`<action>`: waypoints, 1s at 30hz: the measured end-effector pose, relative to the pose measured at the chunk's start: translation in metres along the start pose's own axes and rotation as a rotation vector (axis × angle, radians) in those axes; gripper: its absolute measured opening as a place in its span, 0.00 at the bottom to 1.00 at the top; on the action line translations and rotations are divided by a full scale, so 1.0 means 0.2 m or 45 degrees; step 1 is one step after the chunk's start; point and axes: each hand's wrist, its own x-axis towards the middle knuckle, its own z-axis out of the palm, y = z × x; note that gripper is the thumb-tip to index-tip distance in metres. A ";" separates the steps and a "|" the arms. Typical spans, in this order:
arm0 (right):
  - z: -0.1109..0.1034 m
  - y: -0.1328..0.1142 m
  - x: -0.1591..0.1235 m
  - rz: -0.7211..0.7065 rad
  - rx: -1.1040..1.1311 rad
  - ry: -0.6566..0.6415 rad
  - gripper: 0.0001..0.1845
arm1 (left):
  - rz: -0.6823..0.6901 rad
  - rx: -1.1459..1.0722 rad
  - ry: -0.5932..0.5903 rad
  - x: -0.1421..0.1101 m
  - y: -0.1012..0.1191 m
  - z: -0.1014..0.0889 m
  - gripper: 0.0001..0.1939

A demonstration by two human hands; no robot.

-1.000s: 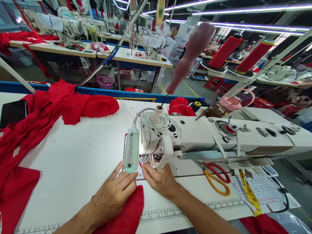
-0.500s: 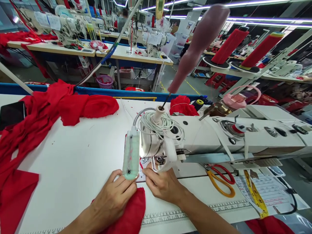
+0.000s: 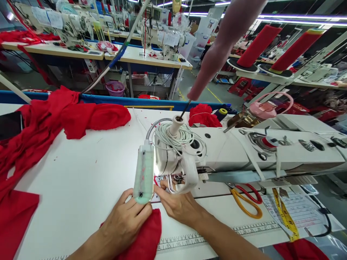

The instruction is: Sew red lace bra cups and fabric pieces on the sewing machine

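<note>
My left hand (image 3: 126, 216) has its fingers curled down on a piece of red fabric (image 3: 150, 229) that hangs toward the front edge. Its fingertips are partly hidden behind a pale green lamp (image 3: 143, 175). My right hand (image 3: 180, 207) is by the needle area of a white sewing machine (image 3: 225, 148). Its thumb and fingers are drawn together, their tips partly hidden by the machine's white guard (image 3: 191, 177). A narrow bit of red fabric shows just left of the presser foot; what lies between the right fingertips cannot be made out.
Crumpled red fabric (image 3: 54, 122) and a black phone-like object (image 3: 11, 126) lie at left. Orange-and-red-handled scissors (image 3: 246, 202), a yellow tape measure (image 3: 283, 213) and a written sheet (image 3: 305, 213) are at right. A pink-handled tool (image 3: 217, 54) stands upright in the machine's head.
My right hand has shifted slightly left, its fingers closer to the lamp and left hand. My left hand stays nearly in place on the red fabric. The view has tilted slightly.
</note>
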 end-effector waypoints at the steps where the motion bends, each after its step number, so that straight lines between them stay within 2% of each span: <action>1: 0.00 0.00 0.00 0.004 0.003 0.003 0.21 | 0.000 0.002 -0.003 0.00 0.00 0.00 0.17; 5: 0.02 0.01 -0.01 0.004 -0.029 0.009 0.19 | 0.000 0.016 -0.017 0.01 0.00 -0.01 0.16; 11: 0.05 0.02 -0.03 -0.017 -0.027 0.190 0.18 | 0.012 0.065 0.006 0.01 0.01 -0.02 0.16; 21: 0.02 0.04 -0.04 0.027 0.029 0.270 0.13 | -0.007 0.031 -0.026 -0.01 0.02 -0.02 0.16; 25: 0.02 0.06 -0.04 0.036 0.030 0.400 0.15 | -0.007 0.040 -0.001 0.00 0.01 -0.01 0.17; 28: 0.03 0.06 -0.03 -0.044 0.064 0.384 0.17 | -0.003 0.038 0.005 0.00 0.01 -0.01 0.18; 30: 0.03 0.06 -0.03 -0.050 0.071 0.357 0.15 | -0.003 0.030 -0.001 -0.01 0.01 -0.01 0.17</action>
